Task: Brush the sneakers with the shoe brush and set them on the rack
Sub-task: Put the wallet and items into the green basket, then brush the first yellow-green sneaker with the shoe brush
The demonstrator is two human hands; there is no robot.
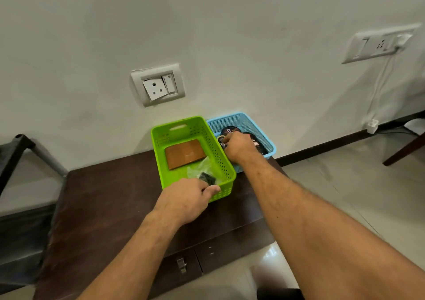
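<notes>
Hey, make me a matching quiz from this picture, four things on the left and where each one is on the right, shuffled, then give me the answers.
Things:
1. brown flat piece
2. round black tins
3. left hand
4. white wall socket

Places:
A. in the blue basket
B. on the wall above the baskets
C. lying in the green basket
D. at the near rim of the green basket

Pairs: 1-C, 2-A, 3-D, 4-B
</notes>
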